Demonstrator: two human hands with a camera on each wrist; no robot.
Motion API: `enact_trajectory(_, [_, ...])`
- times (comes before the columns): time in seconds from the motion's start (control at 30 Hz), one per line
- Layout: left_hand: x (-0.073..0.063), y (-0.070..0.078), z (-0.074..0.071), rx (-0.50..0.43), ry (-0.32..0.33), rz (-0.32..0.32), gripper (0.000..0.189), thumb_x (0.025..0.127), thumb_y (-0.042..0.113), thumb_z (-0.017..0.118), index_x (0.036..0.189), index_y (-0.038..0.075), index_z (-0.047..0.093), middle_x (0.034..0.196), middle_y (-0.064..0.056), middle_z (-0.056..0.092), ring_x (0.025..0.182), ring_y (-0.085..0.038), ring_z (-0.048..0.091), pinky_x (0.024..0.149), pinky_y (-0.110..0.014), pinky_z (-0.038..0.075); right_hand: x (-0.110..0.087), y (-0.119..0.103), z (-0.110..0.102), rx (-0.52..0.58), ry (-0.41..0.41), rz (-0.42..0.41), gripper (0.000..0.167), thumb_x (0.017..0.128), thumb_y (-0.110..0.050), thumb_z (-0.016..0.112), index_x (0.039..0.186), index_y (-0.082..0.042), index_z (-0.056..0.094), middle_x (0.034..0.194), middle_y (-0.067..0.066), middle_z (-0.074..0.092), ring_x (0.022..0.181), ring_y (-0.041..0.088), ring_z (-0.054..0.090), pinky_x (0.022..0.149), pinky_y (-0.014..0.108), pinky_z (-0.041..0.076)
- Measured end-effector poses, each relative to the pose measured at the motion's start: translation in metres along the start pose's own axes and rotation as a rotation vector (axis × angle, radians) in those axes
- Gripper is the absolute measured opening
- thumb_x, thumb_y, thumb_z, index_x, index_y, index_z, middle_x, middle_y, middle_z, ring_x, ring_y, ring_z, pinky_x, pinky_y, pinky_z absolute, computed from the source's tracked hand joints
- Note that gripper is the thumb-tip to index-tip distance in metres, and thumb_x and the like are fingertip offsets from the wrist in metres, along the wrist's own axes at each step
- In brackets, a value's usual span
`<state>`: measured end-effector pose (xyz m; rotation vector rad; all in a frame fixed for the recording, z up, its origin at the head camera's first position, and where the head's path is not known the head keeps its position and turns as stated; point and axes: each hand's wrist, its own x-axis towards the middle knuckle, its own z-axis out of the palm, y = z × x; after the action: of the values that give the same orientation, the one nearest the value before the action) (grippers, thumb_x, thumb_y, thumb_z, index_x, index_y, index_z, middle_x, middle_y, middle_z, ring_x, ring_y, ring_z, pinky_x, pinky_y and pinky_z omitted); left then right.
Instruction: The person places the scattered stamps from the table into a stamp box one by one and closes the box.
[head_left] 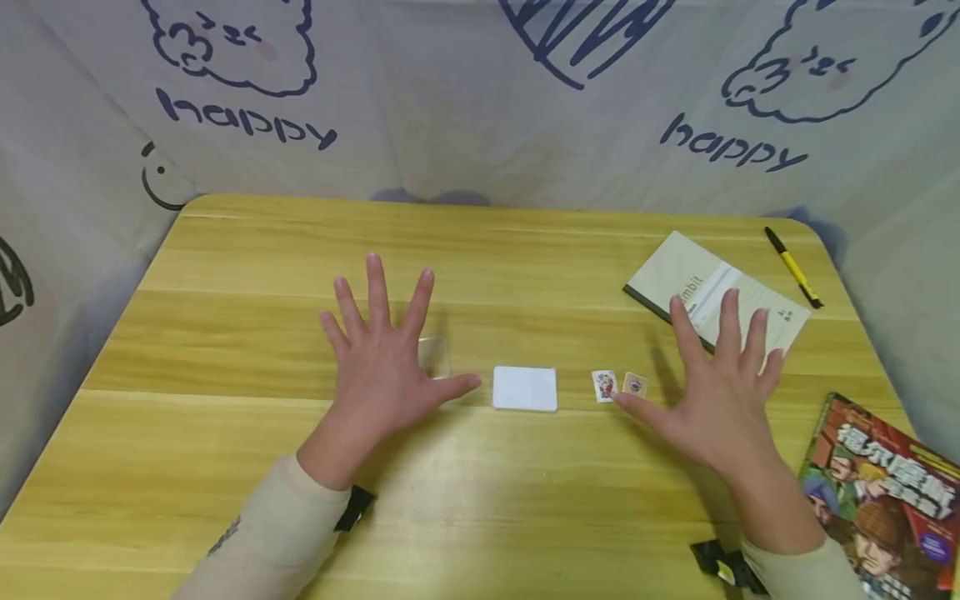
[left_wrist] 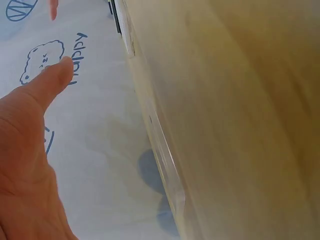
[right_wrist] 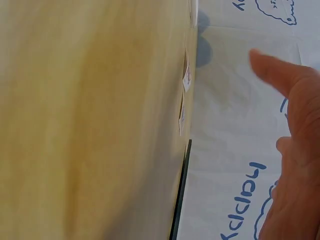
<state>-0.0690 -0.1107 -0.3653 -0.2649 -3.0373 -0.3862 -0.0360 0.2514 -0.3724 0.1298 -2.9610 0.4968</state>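
Both hands are held over the wooden table with fingers spread and nothing in them. My left hand [head_left: 384, 375] overlaps a clear, flat square piece [head_left: 437, 357] in the head view; its thumb points toward a white rectangular stack [head_left: 525, 389] in the middle. The clear piece [left_wrist: 169, 167] also shows low along the table in the left wrist view. Opposite, my right hand [head_left: 720, 408] has its thumb tip at two small squares: a white card with a coloured figure [head_left: 604, 386] and a tan tile with a dark emblem [head_left: 635, 386]. Both lie right of the stack.
Beyond the right fingers lies a pale notebook [head_left: 675, 258] with a dark spine, partly covered by them in the head view. A yellow and black pen [head_left: 793, 267] is at the far right. An illustrated red book or box [head_left: 885, 500] sits at the near right. Printed cloth [head_left: 450, 100] hangs behind.
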Motion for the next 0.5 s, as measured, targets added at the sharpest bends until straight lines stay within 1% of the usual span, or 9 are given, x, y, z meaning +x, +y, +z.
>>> enact_trajectory(0.1, [0.0, 0.0, 0.001, -0.058, 0.011, 0.022, 0.131, 0.063, 0.085, 0.069, 0.16, 0.036, -0.003, 0.157, -0.01, -0.035, 0.142, -0.051, -0.018, 0.105, -0.075, 0.009, -0.002, 0.0, -0.001, 0.043, 0.029, -0.025, 0.118, 0.069, -0.062, 0.082, 0.161, -0.027, 0.018, 0.164, 0.018, -0.006, 0.145, 0.048, -0.01, 0.1, 0.079, -0.002])
enact_trajectory(0.17, [-0.001, 0.0, 0.001, -0.129, 0.019, 0.037, 0.13, 0.064, 0.079, 0.075, 0.16, 0.035, -0.001, 0.161, -0.015, -0.024, 0.144, -0.052, -0.004, 0.105, -0.073, 0.017, -0.003, -0.001, -0.002, 0.109, 0.051, -0.037, 0.112, 0.072, -0.052, 0.085, 0.161, -0.024, 0.023, 0.159, 0.024, 0.018, 0.142, 0.05, 0.014, 0.098, 0.077, 0.016])
enact_trajectory(0.2, [-0.002, 0.001, 0.001, -0.177, 0.021, 0.05, 0.13, 0.065, 0.075, 0.078, 0.161, 0.033, 0.001, 0.163, -0.019, -0.013, 0.144, -0.052, 0.006, 0.105, -0.07, 0.023, -0.004, -0.002, -0.002, 0.151, 0.057, -0.036, 0.107, 0.074, -0.048, 0.085, 0.16, -0.023, 0.026, 0.152, 0.024, 0.032, 0.135, 0.049, 0.028, 0.095, 0.073, 0.026])
enact_trajectory(0.27, [-0.003, 0.003, 0.002, -0.286, 0.004, 0.068, 0.129, 0.067, 0.066, 0.083, 0.162, 0.03, 0.003, 0.157, -0.024, 0.02, 0.134, -0.046, 0.031, 0.099, -0.062, 0.037, -0.005, -0.003, -0.001, 0.241, 0.071, -0.022, 0.095, 0.077, -0.038, 0.086, 0.156, -0.019, 0.036, 0.124, 0.021, 0.055, 0.109, 0.039, 0.052, 0.085, 0.055, 0.041])
enact_trajectory(0.3, [-0.004, 0.004, 0.003, -0.349, -0.01, 0.072, 0.127, 0.068, 0.061, 0.085, 0.162, 0.027, 0.007, 0.145, -0.024, 0.038, 0.124, -0.041, 0.043, 0.092, -0.057, 0.044, -0.006, -0.003, 0.0, 0.288, 0.07, -0.014, 0.089, 0.078, -0.034, 0.087, 0.154, -0.018, 0.041, 0.108, 0.017, 0.059, 0.092, 0.033, 0.055, 0.077, 0.045, 0.044])
enact_trajectory(0.33, [-0.004, 0.005, 0.004, -0.41, -0.031, 0.07, 0.125, 0.069, 0.056, 0.087, 0.162, 0.024, 0.01, 0.13, -0.022, 0.051, 0.11, -0.035, 0.051, 0.084, -0.051, 0.047, -0.006, -0.003, 0.002, 0.333, 0.066, -0.006, 0.083, 0.079, -0.029, 0.087, 0.15, -0.016, 0.046, 0.093, 0.012, 0.059, 0.079, 0.027, 0.053, 0.069, 0.037, 0.043])
enact_trajectory(0.37, [-0.004, 0.007, 0.005, -0.467, -0.051, 0.067, 0.121, 0.07, 0.052, 0.088, 0.161, 0.02, 0.014, 0.112, -0.017, 0.057, 0.095, -0.029, 0.054, 0.075, -0.046, 0.048, -0.007, -0.003, 0.004, 0.375, 0.06, 0.003, 0.077, 0.079, -0.025, 0.087, 0.146, -0.015, 0.05, 0.081, 0.008, 0.055, 0.068, 0.021, 0.048, 0.063, 0.032, 0.039])
enact_trajectory(0.43, [-0.004, 0.01, 0.007, -0.551, -0.086, 0.057, 0.115, 0.071, 0.045, 0.09, 0.159, 0.015, 0.023, 0.083, -0.008, 0.056, 0.071, -0.02, 0.049, 0.061, -0.038, 0.045, -0.006, -0.001, 0.008, 0.448, 0.049, 0.011, 0.068, 0.077, -0.018, 0.089, 0.138, -0.012, 0.058, 0.067, 0.003, 0.042, 0.056, 0.016, 0.035, 0.059, 0.029, 0.033])
enact_trajectory(0.5, [-0.003, 0.013, 0.008, -0.612, -0.107, 0.048, 0.108, 0.071, 0.039, 0.092, 0.155, 0.011, 0.03, 0.067, -0.002, 0.05, 0.058, -0.015, 0.041, 0.057, -0.035, 0.042, -0.005, 0.001, 0.012, 0.528, 0.02, 0.014, 0.063, 0.076, -0.012, 0.089, 0.132, -0.009, 0.061, 0.063, 0.001, 0.03, 0.053, 0.016, 0.026, 0.056, 0.028, 0.03])
